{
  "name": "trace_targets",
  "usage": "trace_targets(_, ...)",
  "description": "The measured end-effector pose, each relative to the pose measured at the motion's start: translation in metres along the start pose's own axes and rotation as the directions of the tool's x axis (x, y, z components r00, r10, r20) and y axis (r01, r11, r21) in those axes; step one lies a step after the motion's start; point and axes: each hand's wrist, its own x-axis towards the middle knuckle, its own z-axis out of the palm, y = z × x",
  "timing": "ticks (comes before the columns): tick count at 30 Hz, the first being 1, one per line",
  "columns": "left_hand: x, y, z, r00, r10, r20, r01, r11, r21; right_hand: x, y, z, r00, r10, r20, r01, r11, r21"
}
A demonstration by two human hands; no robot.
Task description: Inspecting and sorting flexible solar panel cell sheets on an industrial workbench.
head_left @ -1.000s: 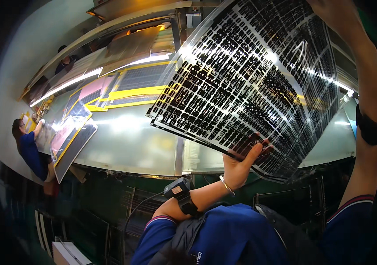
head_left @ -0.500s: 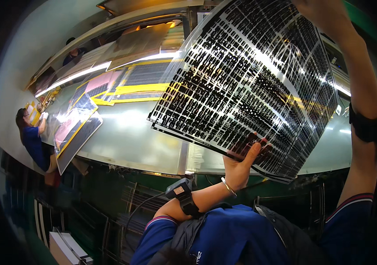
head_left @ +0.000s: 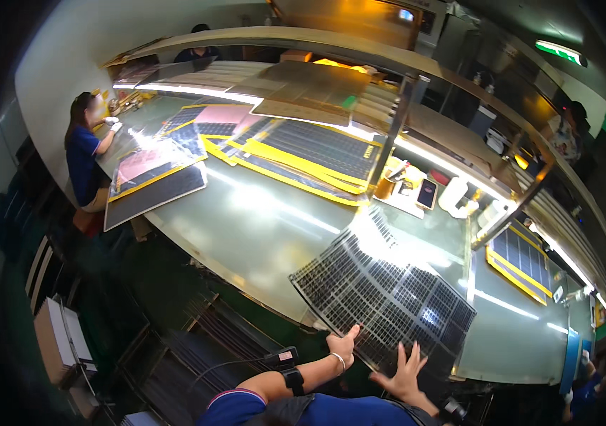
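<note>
Left hand [head_left: 343, 346]: I see it at the near edge of the grid sheet [head_left: 384, 298]; fingers curled together against that edge, thumb raised, touching but not clearly pinching
Right hand [head_left: 406, 369]: just beside it; fingers spread wide, palm down, over the sheet's near corner
Pose: both forearms come up from below, wrists bent forward, a dark strap on the left wrist
Sheet: lies flat on the desk [head_left: 260, 234], near corner overhanging the rim; I judge it thin, light, bendy and easily creased, its surface glossy and likely slippery; best held at two edges well apart, flat-handed
Beyond: yellow-edged panels [head_left: 303, 153] stacked mid-desk; a phone [head_left: 427, 193] near a post
Far: a seated person in blue [head_left: 84, 153] at the desk's left end
</note>
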Motion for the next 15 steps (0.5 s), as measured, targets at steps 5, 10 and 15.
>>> trace_targets(5, 0.017, -0.019, -0.017, 0.973, -0.061, -0.221, 0.113, 0.967, 0.230, -0.003, 0.018, 0.035, 0.990, -0.037, 0.133, 0.051, 0.994, -0.100)
trace_targets(10, 0.024, 0.025, -0.015, 0.692, -0.707, 0.143, 0.625, 0.687, 0.372, 0.015, 0.032, 0.040, 0.998, -0.060, -0.027, 0.056, 0.991, -0.122)
trace_targets(15, 0.054, 0.150, -0.044, 0.605, -0.616, 0.505, 0.140, 0.706, 0.694, 0.025, 0.033, 0.020, 0.989, -0.039, 0.144, 0.063, 0.983, -0.171)
